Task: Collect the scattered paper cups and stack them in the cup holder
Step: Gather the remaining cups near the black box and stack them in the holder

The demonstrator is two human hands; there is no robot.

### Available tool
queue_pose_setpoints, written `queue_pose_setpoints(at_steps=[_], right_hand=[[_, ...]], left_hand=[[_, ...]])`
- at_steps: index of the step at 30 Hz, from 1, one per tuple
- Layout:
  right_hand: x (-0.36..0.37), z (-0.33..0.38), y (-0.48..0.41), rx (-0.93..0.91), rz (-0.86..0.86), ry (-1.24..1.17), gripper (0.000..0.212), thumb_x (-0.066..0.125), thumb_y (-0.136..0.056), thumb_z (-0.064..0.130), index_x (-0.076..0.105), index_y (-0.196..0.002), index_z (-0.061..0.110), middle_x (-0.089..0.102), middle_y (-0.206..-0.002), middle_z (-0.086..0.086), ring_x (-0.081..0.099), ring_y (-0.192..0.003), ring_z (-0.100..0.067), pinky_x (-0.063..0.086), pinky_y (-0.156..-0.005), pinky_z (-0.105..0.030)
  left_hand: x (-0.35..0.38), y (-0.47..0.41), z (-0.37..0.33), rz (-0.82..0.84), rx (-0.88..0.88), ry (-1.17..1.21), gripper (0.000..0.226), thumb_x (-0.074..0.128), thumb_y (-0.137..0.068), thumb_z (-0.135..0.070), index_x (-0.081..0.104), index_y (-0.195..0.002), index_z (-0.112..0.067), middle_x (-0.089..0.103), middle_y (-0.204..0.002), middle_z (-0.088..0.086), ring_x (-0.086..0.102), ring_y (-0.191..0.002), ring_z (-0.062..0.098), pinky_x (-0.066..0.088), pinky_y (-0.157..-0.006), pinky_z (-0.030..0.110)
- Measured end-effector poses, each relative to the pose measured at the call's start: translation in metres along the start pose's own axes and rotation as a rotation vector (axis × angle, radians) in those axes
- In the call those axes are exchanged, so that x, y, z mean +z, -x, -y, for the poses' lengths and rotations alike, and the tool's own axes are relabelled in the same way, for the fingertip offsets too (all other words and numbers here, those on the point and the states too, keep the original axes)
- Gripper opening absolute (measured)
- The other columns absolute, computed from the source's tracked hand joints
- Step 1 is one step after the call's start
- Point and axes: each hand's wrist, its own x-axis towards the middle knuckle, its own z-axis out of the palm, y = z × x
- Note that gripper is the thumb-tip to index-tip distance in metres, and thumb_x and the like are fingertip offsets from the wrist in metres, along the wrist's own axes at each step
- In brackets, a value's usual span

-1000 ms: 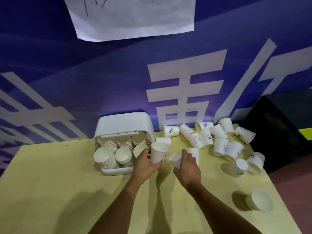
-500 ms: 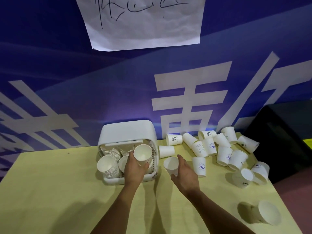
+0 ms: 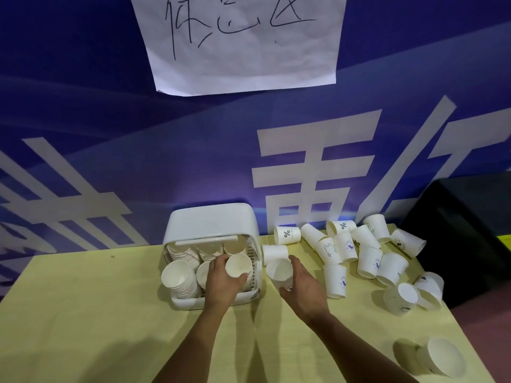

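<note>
A white cup holder (image 3: pixel 210 225) with its lid raised stands at the back of the yellow table (image 3: pixel 83 327), with several stacks of white paper cups (image 3: pixel 179 277) inside. My left hand (image 3: pixel 222 283) grips a paper cup (image 3: pixel 238 266) over the holder's right front compartment, mouth toward me. Just right of the holder, my right hand (image 3: pixel 302 291) holds another paper cup (image 3: pixel 279 270). Several scattered cups (image 3: pixel 367 255) lie and stand on the table's right side.
One cup (image 3: pixel 442 357) lies alone near the table's right front edge. A black box (image 3: pixel 467 230) stands beyond the right edge. A blue banner wall with a handwritten paper sheet (image 3: pixel 240 42) rises right behind the table.
My left hand carried its cup left, from beside the holder to over its right front compartment. My right hand lifted its cup and stayed just right of the holder.
</note>
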Motion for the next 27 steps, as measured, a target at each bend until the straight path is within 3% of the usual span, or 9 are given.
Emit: queue_pose_setpoints(at_steps=[4,7,10,13,16,21,27], right_hand=[[0.006,0.013,0.000,-0.036,0.022,-0.047,0.076,0.066,-0.085,0.043,0.026,-0.148,0.027,0.057,-0.135,0.008,0.062,-0.109,-0.018,0.053,-0.081,-0.032],[0.016,0.022,0.000,-0.059,0.052,-0.107,0.079,0.067,-0.085,0.046,0.026,-0.149,0.026,0.058,-0.136,0.007,0.061,-0.113,-0.018,0.052,-0.086,-0.030],[0.021,0.028,-0.001,-0.073,0.094,-0.198,0.080,0.072,-0.084,0.042,0.029,-0.149,0.024,0.061,-0.133,0.004,0.061,-0.115,-0.019,0.050,-0.090,-0.028],[0.021,0.031,-0.001,-0.092,0.114,-0.268,0.074,0.073,-0.084,0.037,0.033,-0.145,0.025,0.064,-0.127,0.005,0.062,-0.112,-0.018,0.052,-0.087,-0.027],[0.022,0.032,-0.002,-0.136,0.155,-0.276,0.073,0.071,-0.084,0.040,0.030,-0.143,0.032,0.062,-0.130,0.009,0.062,-0.112,-0.015,0.054,-0.088,-0.029],[0.025,0.026,0.005,-0.190,0.209,-0.176,0.073,0.067,-0.087,0.029,0.027,-0.149,0.031,0.050,-0.143,0.010,0.058,-0.119,-0.013,0.045,-0.087,-0.019],[0.032,0.010,0.016,-0.128,0.316,-0.012,0.065,0.054,-0.086,0.022,0.031,-0.147,0.019,0.042,-0.144,0.002,0.058,-0.113,-0.021,0.050,-0.088,-0.034]], left_hand=[[-0.005,0.005,-0.003,0.187,-0.025,0.130,0.050,0.086,-0.070,-0.042,0.062,-0.111,-0.025,0.066,-0.110,-0.006,0.065,-0.093,0.007,0.052,-0.081,0.024],[-0.007,0.014,-0.010,0.359,-0.034,0.221,0.058,0.088,-0.064,-0.046,0.062,-0.112,-0.028,0.066,-0.110,-0.008,0.068,-0.092,0.005,0.053,-0.070,0.017],[-0.007,0.022,-0.012,0.427,-0.017,0.259,0.065,0.089,-0.059,-0.042,0.062,-0.117,-0.031,0.068,-0.111,-0.005,0.069,-0.093,0.006,0.057,-0.072,0.020],[-0.010,0.025,-0.012,0.390,-0.005,0.244,0.065,0.091,-0.060,-0.040,0.061,-0.117,-0.033,0.068,-0.109,-0.008,0.068,-0.093,0.005,0.059,-0.077,0.025],[-0.016,0.025,-0.011,0.347,0.013,0.206,0.064,0.087,-0.057,-0.047,0.059,-0.113,-0.037,0.067,-0.107,-0.011,0.065,-0.098,0.006,0.055,-0.076,0.019],[-0.028,0.021,-0.008,0.163,0.033,0.266,0.062,0.088,-0.061,-0.040,0.058,-0.114,-0.032,0.066,-0.108,-0.012,0.062,-0.102,0.007,0.056,-0.089,0.033],[-0.037,0.014,-0.015,-0.021,0.064,0.233,0.065,0.090,-0.067,-0.032,0.053,-0.119,-0.028,0.062,-0.112,-0.011,0.057,-0.103,0.008,0.050,-0.086,0.028]])
